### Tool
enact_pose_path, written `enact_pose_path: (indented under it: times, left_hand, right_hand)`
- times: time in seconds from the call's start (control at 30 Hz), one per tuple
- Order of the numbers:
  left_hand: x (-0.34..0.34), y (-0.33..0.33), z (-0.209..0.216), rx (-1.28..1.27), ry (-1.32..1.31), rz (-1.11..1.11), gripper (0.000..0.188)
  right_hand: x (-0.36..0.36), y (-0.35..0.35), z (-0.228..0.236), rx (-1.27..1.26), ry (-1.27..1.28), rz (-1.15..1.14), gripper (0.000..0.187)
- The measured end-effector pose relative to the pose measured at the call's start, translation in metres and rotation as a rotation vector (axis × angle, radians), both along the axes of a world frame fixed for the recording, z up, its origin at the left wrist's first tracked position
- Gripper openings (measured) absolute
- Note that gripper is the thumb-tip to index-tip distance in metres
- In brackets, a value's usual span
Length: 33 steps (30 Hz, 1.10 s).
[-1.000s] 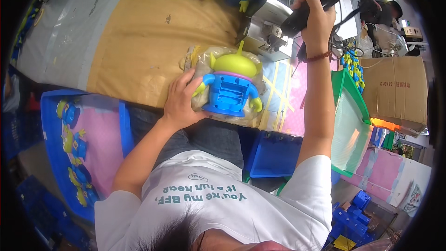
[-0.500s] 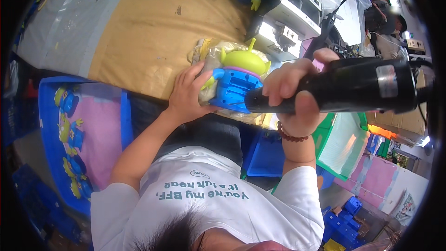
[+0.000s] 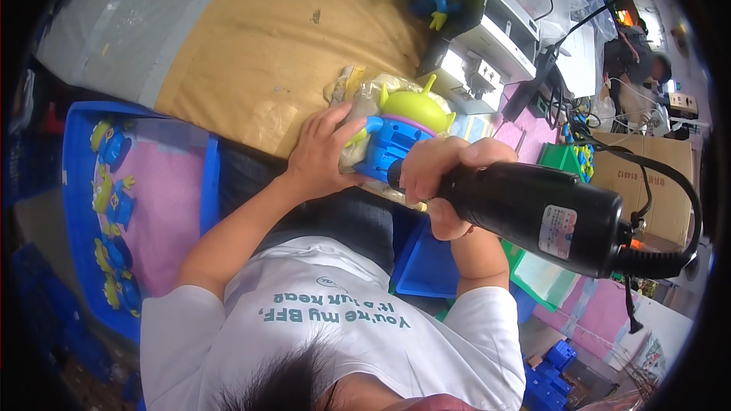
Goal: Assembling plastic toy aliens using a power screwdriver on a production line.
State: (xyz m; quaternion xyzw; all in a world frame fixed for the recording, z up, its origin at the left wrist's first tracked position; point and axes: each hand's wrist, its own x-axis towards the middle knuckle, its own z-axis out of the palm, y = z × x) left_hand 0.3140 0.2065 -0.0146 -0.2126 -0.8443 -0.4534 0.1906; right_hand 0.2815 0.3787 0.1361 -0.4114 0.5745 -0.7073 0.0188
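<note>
Figure (image 3: 403, 126), alien, green-and-blue: one, on plastic-wrapped pad (image 3: 368, 91) at near edge of desk (image 3: 251, 53); left hand (image 3: 324, 148) grasps its side.
Screwdriver (image 3: 537, 207), electric, black: one, clenched in right hand (image 3: 436, 179); one white label (image 3: 558, 231), print too small to read.
Matching figures (image 3: 113, 204): four, along left edge of blue bin (image 3: 209, 190).
Carton (image 3: 615, 173): one, dark-printed.

Lower right side of green-headed toy (image 3: 396, 137) hidden behind right one of 2 hands (image 3: 432, 171)
</note>
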Motion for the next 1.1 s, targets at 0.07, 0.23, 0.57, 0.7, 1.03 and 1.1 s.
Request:
enact_pose_path:
  times: [0.07, 0.23, 0.57, 0.7, 1.03, 1.1]
  left_hand:
    - [0.002, 0.000, 0.002, 0.004, -0.015, 0.001, 0.095]
    - [0.005, -0.006, 0.018, 0.025, -0.117, -0.053, 0.079]
    - [-0.026, 0.008, 0.077, -0.189, -0.534, 0.002, 0.035]
    - [-0.042, -0.014, 0.082, 0.037, -0.634, -0.160, 0.041]
    - [-0.185, -0.283, 0.048, 0.737, -0.045, 0.693, 0.040]
    - [-0.237, -0.350, 0.044, 0.613, -0.007, 0.968, 0.043]
  right_hand:
    - [0.001, -0.001, 0.000, -0.001, -0.005, 0.033, 0.050]
    - [0.000, 0.003, -0.008, -0.025, 0.014, 0.105, 0.052]
    - [-0.004, 0.008, 0.016, -0.215, -0.150, -0.109, 0.048]
    - [-0.012, 0.061, 0.049, -0.580, -0.253, -0.287, 0.050]
    - [-0.030, 0.173, -0.027, -0.644, -0.647, -0.568, 0.032]
    - [-0.033, 0.180, -0.044, -0.701, -0.753, -0.591, 0.029]
